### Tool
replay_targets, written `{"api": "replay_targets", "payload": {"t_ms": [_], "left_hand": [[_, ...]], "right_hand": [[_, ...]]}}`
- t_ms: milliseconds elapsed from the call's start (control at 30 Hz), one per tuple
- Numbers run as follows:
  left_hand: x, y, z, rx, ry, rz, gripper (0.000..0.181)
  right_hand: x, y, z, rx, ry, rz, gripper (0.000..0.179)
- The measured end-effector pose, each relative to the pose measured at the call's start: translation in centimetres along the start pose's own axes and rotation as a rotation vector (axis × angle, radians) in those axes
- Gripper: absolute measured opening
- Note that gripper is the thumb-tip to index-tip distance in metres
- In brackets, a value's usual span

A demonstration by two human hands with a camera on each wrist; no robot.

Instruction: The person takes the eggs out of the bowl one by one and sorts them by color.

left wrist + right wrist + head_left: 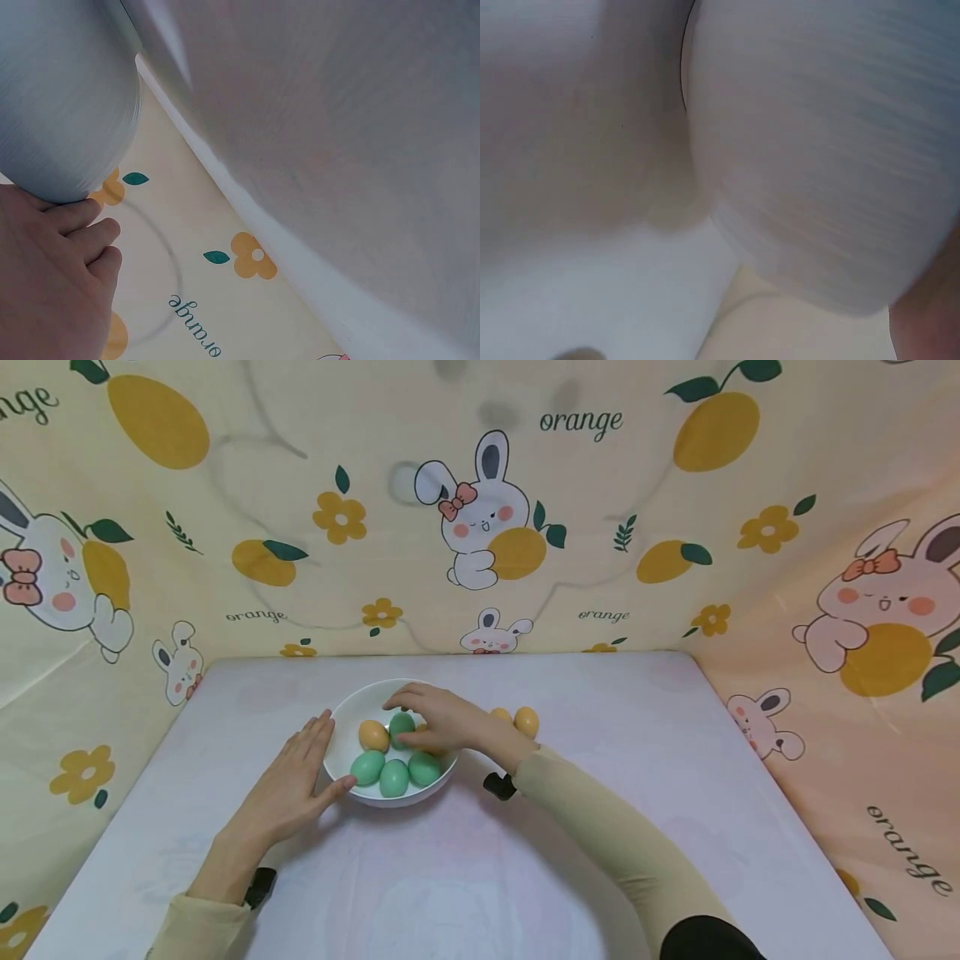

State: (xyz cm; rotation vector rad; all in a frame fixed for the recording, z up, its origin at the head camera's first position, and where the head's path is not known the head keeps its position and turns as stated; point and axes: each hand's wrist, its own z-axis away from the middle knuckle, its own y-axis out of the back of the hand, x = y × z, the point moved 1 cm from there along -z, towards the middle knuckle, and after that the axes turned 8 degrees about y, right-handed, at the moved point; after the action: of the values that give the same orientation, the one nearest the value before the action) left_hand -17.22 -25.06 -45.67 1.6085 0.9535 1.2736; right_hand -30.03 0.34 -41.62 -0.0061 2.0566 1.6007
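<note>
A white bowl stands toward the table's far side, holding several green and orange eggs. My left hand rests against its left side, fingers straight along the wall and thumb at the near rim. In the left wrist view, the fingertips touch the bowl's outside. My right hand reaches over the right rim, its fingers and thumb around a green egg. An orange egg lies left of it, and a green egg sits nearer me. Another orange egg is mostly hidden under the right hand.
Two orange eggs, one fully seen and one partly behind the right wrist, lie on the white table right of the bowl. A cloth backdrop printed with rabbits and oranges rises behind the table and along both sides.
</note>
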Motion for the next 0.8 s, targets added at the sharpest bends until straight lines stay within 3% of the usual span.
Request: {"api": "replay_targets", "payload": {"t_ms": [800], "left_hand": [[-0.1,-0.1,-0.1,-0.006,0.004,0.015,0.098]], "right_hand": [[1.0,-1.9,-3.3,-0.125,-0.034,0.105,0.052]]}}
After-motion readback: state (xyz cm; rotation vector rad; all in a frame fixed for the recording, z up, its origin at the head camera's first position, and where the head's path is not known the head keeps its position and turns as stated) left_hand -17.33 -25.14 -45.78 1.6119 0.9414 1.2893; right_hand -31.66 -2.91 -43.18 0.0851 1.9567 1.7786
